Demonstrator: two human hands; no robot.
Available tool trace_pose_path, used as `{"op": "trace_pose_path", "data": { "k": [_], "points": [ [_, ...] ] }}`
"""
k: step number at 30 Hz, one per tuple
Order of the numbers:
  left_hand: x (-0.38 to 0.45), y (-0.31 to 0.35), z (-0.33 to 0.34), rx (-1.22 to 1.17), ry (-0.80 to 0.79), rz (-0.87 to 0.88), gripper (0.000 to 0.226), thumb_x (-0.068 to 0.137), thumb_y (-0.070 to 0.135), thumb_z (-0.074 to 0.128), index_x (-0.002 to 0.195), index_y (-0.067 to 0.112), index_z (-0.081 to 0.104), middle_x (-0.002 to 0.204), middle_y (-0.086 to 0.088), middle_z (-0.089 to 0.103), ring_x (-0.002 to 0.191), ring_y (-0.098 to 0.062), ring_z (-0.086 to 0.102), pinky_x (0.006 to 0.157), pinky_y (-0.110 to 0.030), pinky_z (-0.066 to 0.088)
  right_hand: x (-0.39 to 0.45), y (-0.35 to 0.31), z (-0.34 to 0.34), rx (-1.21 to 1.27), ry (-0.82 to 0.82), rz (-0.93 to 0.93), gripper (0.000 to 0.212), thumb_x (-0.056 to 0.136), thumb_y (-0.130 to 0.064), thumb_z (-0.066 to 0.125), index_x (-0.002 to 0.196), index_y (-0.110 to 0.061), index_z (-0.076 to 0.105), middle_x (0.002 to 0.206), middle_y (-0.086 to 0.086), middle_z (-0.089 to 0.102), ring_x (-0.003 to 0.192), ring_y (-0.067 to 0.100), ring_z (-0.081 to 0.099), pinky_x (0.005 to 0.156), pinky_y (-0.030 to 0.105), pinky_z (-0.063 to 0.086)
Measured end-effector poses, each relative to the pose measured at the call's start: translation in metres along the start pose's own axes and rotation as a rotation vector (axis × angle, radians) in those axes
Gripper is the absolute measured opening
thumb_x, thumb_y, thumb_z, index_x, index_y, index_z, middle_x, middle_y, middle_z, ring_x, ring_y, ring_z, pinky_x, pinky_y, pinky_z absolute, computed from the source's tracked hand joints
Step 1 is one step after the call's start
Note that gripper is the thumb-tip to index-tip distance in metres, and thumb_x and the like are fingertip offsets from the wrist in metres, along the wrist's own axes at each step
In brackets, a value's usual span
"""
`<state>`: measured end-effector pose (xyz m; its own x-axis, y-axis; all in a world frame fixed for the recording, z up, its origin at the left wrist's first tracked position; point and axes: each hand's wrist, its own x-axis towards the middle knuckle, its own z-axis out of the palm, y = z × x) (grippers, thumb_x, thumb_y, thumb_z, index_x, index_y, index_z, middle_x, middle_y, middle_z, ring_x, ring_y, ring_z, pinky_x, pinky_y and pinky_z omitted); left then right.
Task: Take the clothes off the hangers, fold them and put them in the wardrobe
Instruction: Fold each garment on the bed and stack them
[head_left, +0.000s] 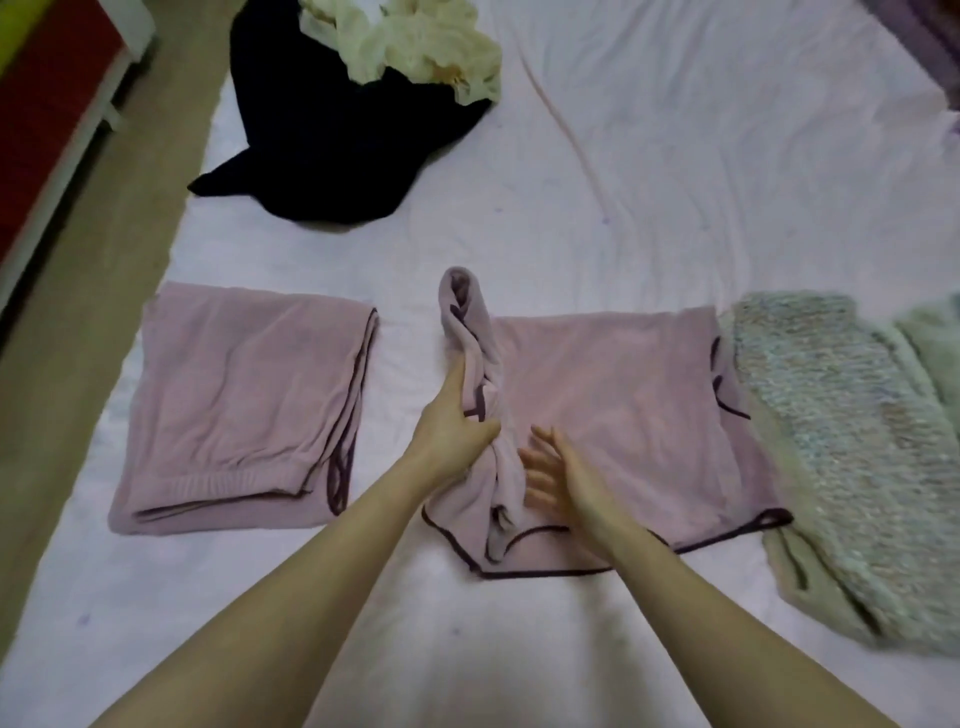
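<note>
Pink top with dark trim (613, 405), spread flat on bed centre, its left side bunched into a twisted roll. Pink trousers (244, 405), folded, well to left. Knitted pale green garment (841, 441), just beside on right. Dark garment (332, 130) and cream garment (415, 41), crumpled together, far side.

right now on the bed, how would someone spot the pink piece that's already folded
On the white bed sheet, look at the near row of clothes, left of both hands. The folded pink trousers lie there alone as a flat square with an elastic waistband; the other pink garment, under the hands, is still bunched.
</note>
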<state>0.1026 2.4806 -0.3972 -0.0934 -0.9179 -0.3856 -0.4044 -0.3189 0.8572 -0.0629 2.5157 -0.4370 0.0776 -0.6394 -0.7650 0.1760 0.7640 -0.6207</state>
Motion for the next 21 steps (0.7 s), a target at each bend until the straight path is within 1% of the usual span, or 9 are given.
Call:
{"op": "trace_pose_path", "data": {
  "k": [2,4,6,7,9,12,15,18,21],
  "points": [
    [0.003,0.018,0.025,-0.103,-0.117,0.031,0.086,0.079,0.014,0.062,0.148,0.043,0.019,0.126,0.008,0.057,0.106,-0.013,0.06,0.091,-0.037,0.053,-0.004,-0.03,-0.017,0.033,0.043,-0.087,0.039,0.102,-0.045,0.03,0.119,-0.021,0.056,0.119,0.009,0.063,0.098,0.024,0.062,0.089,0.04,0.049],
    [0.006,0.03,0.048,-0.229,-0.328,-0.085,0.073,0.086,0.013,0.065,0.142,0.042,0.027,0.122,-0.001,0.059,0.097,-0.015,0.064,0.082,-0.035,0.058,-0.008,-0.046,-0.042,-0.095,0.14,-0.133,0.039,0.103,-0.042,0.031,0.103,-0.019,0.063,0.109,0.009,0.066,0.096,0.023,0.061,0.089,0.039,0.048],
    [0.012,0.028,0.061,-0.1,-0.402,-0.118,0.056,0.094,0.014,0.058,0.144,0.028,0.037,0.133,-0.004,0.053,0.106,-0.018,0.061,0.092,-0.034,0.053,-0.009,-0.048,-0.064,-0.27,0.227,-0.131,0.038,0.096,-0.049,0.041,0.107,-0.019,0.061,0.115,0.005,0.062,0.094,0.018,0.059,0.086,0.035,0.047],
    [0.018,0.026,0.069,0.06,-0.326,-0.055,0.047,0.096,0.014,0.054,0.142,0.021,0.044,0.138,-0.004,0.052,0.115,-0.018,0.057,0.101,-0.031,0.046,-0.006,-0.045,-0.079,-0.33,0.264,-0.109,0.042,0.088,-0.056,0.046,0.11,-0.021,0.058,0.12,0.004,0.061,0.098,0.018,0.059,0.09,0.037,0.047],
    [0.027,0.017,0.078,0.279,-0.024,0.034,0.04,0.095,0.013,0.052,0.135,0.014,0.053,0.136,-0.007,0.052,0.122,-0.023,0.053,0.104,-0.028,0.038,0.0,-0.039,-0.097,-0.399,0.28,-0.064,0.052,0.083,-0.056,0.056,0.118,-0.018,0.053,0.124,0.007,0.059,0.104,0.022,0.06,0.097,0.041,0.047],
    [0.033,0.006,0.08,0.231,0.316,-0.17,0.049,0.092,0.025,0.057,0.137,0.01,0.045,0.136,-0.013,0.042,0.12,-0.032,0.049,0.101,-0.038,0.04,0.005,-0.036,-0.096,-0.539,0.261,-0.095,0.07,0.083,-0.045,0.068,0.137,-0.011,0.039,0.126,0.0,0.05,0.114,0.023,0.055,0.1,0.036,0.044],
    [0.04,-0.012,0.08,-0.031,0.183,-0.445,0.067,0.089,0.049,0.058,0.136,0.003,0.043,0.136,-0.014,0.051,0.118,-0.033,0.053,0.1,-0.042,0.045,0.013,-0.028,-0.08,-0.69,0.274,-0.144,0.06,0.085,-0.037,0.069,0.131,-0.007,0.044,0.124,0.008,0.056,0.115,0.027,0.055,0.094,0.031,0.042],
    [0.043,-0.023,0.085,-0.17,0.154,-0.465,0.071,0.087,0.058,0.056,0.131,0.002,0.05,0.127,-0.008,0.058,0.111,-0.029,0.058,0.091,-0.037,0.048,0.02,-0.012,-0.072,-0.721,0.326,-0.181,0.041,0.09,-0.027,0.063,0.122,-0.002,0.058,0.12,0.016,0.063,0.112,0.032,0.058,0.088,0.033,0.043],
    [0.045,-0.027,0.087,-0.219,0.187,-0.473,0.067,0.083,0.062,0.058,0.118,0.005,0.059,0.115,-0.007,0.064,0.092,-0.023,0.059,0.075,-0.032,0.046,0.011,0.011,-0.075,-0.65,0.452,-0.197,0.031,0.094,-0.018,0.054,0.117,0.001,0.06,0.117,0.02,0.064,0.109,0.034,0.058,0.082,0.031,0.041]
  ]
}}
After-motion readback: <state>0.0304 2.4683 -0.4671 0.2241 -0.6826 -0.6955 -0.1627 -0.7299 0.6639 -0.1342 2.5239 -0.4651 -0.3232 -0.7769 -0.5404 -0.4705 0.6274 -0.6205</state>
